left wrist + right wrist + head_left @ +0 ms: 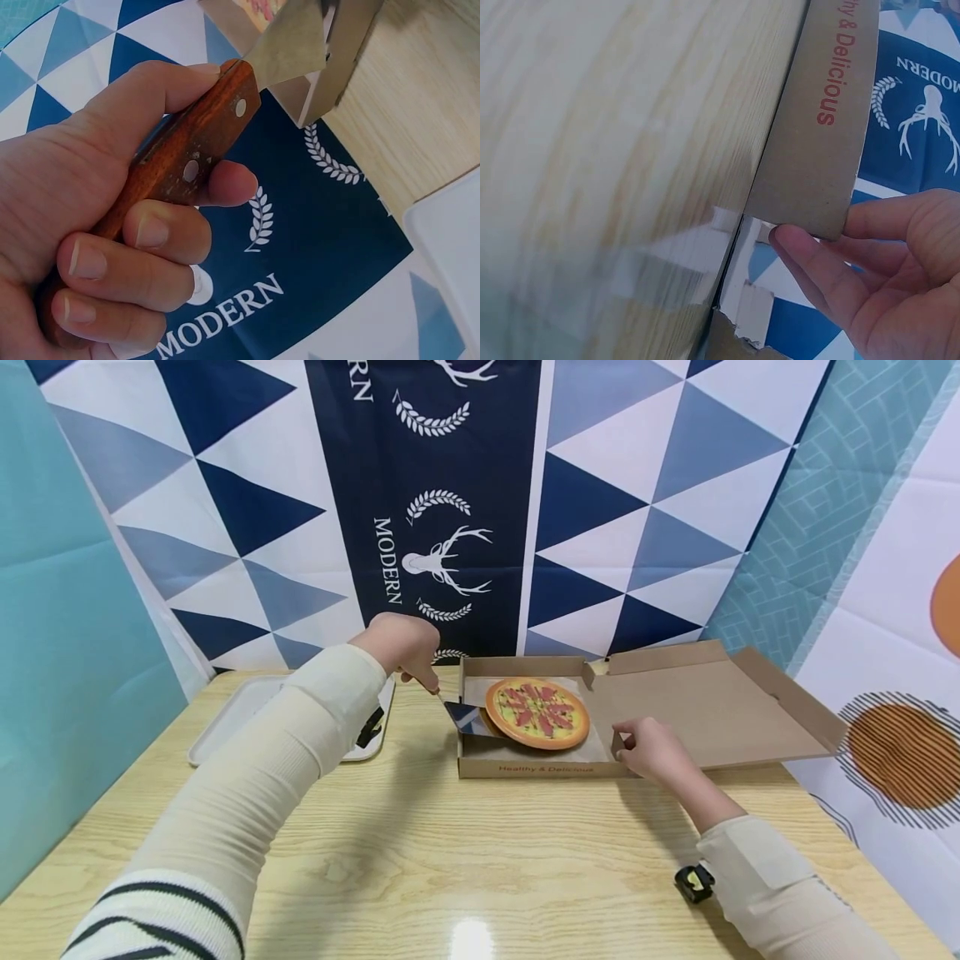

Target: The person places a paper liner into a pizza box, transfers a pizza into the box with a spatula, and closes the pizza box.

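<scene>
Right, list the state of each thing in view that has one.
Brown cardboard box: open, lid laid out rightward
Round orange-crusted pizza: in the box, no slice missing
Wooden-handled metal server: held, blade at pizza's left edge
White rectangular tray: lying flat, partly hidden
Left hand: curled round the server's handle
Right hand: pinching the box's front wall

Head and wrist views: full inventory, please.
table: one, pale wood, lower view
pizza box: one, brown, open on the table
pizza: one, yellow, red, orange-rimmed, in the box
pizza server: one, silver and brown, at the pizza's edge
tray: one, white, left of the box
hangings: several, mostly blue and white, background
sleeves: two, mostly cream, reaching in from below
wrist devices: two, black, at the sleeves
left hand: one, gripping the server
right hand: one, pinching the box's near right corner
</scene>
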### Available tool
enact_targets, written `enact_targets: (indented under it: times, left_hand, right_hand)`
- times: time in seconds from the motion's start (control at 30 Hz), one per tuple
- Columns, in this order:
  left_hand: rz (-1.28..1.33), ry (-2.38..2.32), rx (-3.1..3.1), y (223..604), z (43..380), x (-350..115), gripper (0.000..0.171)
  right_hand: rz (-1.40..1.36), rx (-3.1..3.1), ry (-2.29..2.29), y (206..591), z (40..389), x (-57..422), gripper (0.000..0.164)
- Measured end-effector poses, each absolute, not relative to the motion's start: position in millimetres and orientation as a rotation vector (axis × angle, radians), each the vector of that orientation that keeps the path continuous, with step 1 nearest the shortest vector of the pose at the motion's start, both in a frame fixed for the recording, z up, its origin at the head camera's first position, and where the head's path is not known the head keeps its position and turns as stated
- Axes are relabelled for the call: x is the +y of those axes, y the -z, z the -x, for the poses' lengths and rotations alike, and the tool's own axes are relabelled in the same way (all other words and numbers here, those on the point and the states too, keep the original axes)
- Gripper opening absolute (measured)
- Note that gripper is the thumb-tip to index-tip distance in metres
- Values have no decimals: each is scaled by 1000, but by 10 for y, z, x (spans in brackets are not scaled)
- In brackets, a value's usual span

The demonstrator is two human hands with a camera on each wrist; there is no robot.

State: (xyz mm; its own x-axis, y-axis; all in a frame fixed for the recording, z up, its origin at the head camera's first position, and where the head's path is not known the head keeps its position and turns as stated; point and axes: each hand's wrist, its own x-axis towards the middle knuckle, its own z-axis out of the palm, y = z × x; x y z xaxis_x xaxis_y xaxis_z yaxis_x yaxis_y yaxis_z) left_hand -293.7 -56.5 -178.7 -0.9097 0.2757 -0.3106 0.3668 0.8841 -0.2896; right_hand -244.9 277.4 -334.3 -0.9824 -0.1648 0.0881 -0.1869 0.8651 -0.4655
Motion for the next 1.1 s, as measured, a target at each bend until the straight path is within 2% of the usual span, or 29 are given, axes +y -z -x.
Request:
enact_targets:
  times: [1.1]
  left_hand:
    - [-464, 679, 2816, 1595, 2726, -602, 35]
  right_hand:
    - [-311, -2952, -761, 3360, 2455, 2790, 47]
